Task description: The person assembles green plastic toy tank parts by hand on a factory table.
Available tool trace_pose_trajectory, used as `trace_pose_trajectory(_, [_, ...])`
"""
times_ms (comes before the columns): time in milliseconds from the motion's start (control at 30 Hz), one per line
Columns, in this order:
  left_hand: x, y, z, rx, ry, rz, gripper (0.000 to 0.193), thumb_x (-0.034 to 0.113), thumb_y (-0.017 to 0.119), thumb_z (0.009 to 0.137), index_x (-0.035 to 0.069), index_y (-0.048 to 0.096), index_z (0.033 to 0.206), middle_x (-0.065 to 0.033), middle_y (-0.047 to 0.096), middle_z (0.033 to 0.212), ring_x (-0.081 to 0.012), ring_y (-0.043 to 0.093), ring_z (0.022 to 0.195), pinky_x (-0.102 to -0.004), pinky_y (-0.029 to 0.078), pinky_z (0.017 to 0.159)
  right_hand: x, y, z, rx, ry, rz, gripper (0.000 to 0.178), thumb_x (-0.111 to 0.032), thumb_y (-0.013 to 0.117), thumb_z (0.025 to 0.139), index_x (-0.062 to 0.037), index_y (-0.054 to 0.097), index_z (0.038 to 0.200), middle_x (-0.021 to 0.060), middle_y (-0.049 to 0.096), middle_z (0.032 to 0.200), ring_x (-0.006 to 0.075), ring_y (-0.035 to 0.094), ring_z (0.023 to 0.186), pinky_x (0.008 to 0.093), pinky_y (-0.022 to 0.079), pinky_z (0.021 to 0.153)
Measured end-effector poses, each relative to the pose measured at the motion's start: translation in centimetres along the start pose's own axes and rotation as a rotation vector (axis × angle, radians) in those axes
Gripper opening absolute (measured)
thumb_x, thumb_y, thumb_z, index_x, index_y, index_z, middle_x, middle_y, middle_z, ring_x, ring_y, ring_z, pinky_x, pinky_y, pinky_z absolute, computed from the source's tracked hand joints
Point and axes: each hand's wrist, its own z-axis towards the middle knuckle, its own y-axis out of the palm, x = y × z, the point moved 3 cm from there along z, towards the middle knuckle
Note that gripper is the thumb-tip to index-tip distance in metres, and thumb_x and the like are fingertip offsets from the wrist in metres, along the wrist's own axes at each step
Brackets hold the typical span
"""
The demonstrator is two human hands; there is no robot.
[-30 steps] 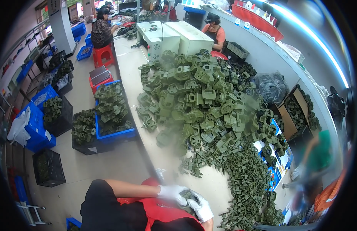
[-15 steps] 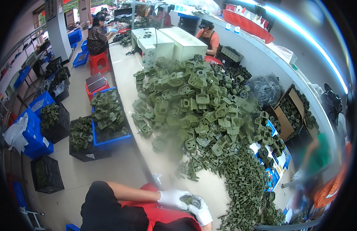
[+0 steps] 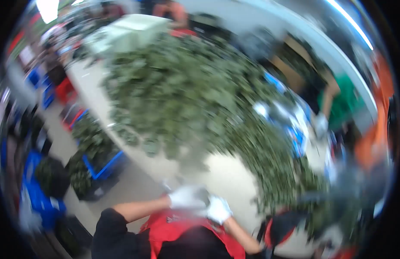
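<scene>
Both my hands wear white gloves and meet in front of my red apron, at the near edge of the table. My left hand (image 3: 187, 198) is closed around a small dull-green plastic part (image 3: 204, 197), mostly hidden and blurred. Against that part, the bent fingers of my right hand (image 3: 219, 210) press from the other side. Beyond them a large heap of green plastic parts (image 3: 174, 95) covers the table. A band of smaller, thinner green pieces (image 3: 269, 168) runs down the right side, close to my right forearm.
Pale tabletop (image 3: 230, 170) shows before my hands. At right a co-worker's gloved hand (image 3: 321, 124) reaches in beside a green garment (image 3: 346, 101). A cardboard box (image 3: 288, 71) and pale cabinets (image 3: 137, 30) stand farther back. Filled crates (image 3: 107, 166) sit left on the floor.
The whole view has swung and blurred, with the heap now farther left. My hands stay together and have turned slightly. The co-worker at right shows more fully, and a dark-and-red object appears beside my right forearm.
</scene>
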Motion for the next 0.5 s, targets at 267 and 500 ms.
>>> trace_pose_trajectory(267, [-4.4,0.5,4.7,0.491,-0.146,-0.376,0.085,0.012,0.076,0.077,0.001,0.028,0.145,-0.0162,0.038,0.138,-0.0253,0.046,0.122,-0.0360,0.044,0.097,24.5,-5.6,10.5,0.610,0.115,0.968,0.042,-0.030,0.076,0.074,-0.0039,0.068,0.105,0.0093,0.069,0.095,0.0182,0.063,0.084,0.0340,0.049,0.080])
trace_pose_trajectory(500, [-10.3,0.2,2.1,0.488,-0.338,-0.475,0.068,0.015,0.071,0.082,0.004,0.039,0.141,-0.0148,0.056,0.123,-0.0226,0.056,0.110,-0.0354,0.049,0.090,36.5,-27.7,-5.0,1.144,-0.111,2.115,0.039,-0.028,0.069,0.084,-0.0109,0.056,0.117,0.0147,0.059,0.119,0.0326,0.059,0.105,0.0506,0.047,0.094])
